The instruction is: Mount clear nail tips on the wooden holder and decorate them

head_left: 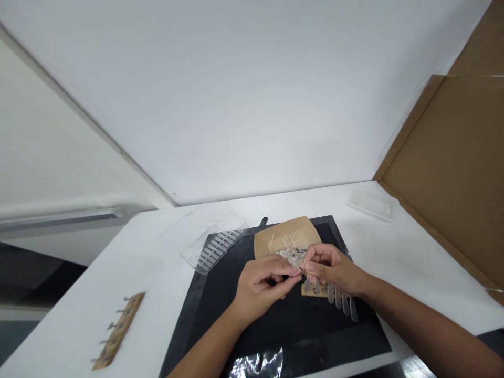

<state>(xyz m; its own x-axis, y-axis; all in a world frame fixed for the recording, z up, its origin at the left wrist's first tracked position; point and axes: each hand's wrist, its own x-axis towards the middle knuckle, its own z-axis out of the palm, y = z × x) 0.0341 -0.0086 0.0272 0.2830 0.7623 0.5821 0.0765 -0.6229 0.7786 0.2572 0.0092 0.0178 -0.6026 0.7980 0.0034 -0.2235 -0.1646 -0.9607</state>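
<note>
My left hand [262, 283] is closed in a pinch, its fingertips meeting those of my right hand [331, 268] above the black mat [275, 325]. My right hand is pinched too. A tiny dark bit shows between the fingertips, but it is too small and too covered to name. Just below my right hand lies a wooden strip [315, 290] with several clear false nail tips [345, 304] fanned along it; my right hand partly hides it. Behind the fingers sits a brown paper piece [275, 239] with a heap of small clear pieces [291, 255] on it.
A second wooden strip with metal clips [120, 332] lies on the white table at the left. A clear plastic sheet of nail shapes [220, 247] overlaps the mat's far left corner, near a black handle [263, 223]. A clear box [370, 206] stands before the cardboard wall [452, 173].
</note>
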